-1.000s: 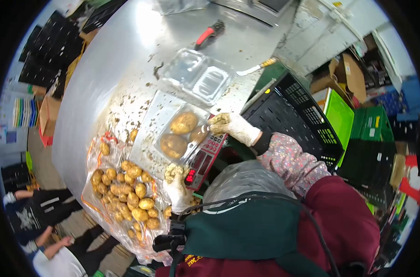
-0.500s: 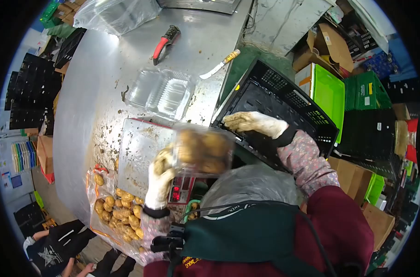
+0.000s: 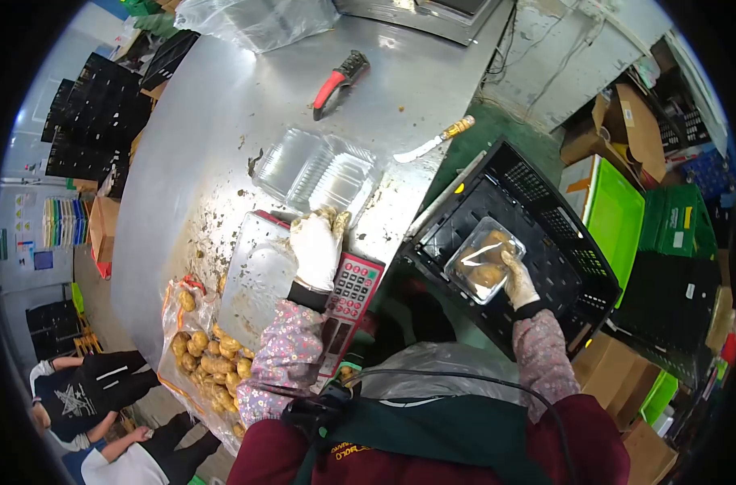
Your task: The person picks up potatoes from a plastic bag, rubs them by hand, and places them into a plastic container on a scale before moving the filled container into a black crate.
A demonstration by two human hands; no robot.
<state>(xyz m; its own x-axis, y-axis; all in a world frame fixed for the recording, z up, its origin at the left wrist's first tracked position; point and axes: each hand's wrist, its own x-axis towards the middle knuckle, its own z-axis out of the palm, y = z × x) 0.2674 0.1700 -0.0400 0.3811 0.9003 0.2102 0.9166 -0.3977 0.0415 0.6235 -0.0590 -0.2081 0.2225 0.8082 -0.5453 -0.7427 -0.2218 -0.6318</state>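
My right hand [image 3: 520,279], in a whitish work glove, grips the side of a clear plastic clamshell of potatoes [image 3: 483,263]. This pack is inside the black plastic crate [image 3: 546,242], over its floor. My left hand [image 3: 315,246], gloved too, reaches across the scale [image 3: 259,271] with its fingers closed at the near edge of an empty clear clamshell [image 3: 315,174], which lies open on the metal table. Beside the red scale keypad [image 3: 356,284] is my left forearm. Loose potatoes [image 3: 210,364] lie in an orange-edged plastic bag left of that arm.
Farther back on the metal table [image 3: 198,137] lie a red-and-black handled tool [image 3: 340,85] and a knife [image 3: 434,139]. A clear plastic bag [image 3: 259,20] sits at the far edge. Right of the crate is a bright green tray [image 3: 615,218]. Two people [image 3: 85,396] are at lower left.
The pack of potatoes has gone from my left hand over the scale to my right hand inside the crate. My left hand has moved forward to the empty clamshell.
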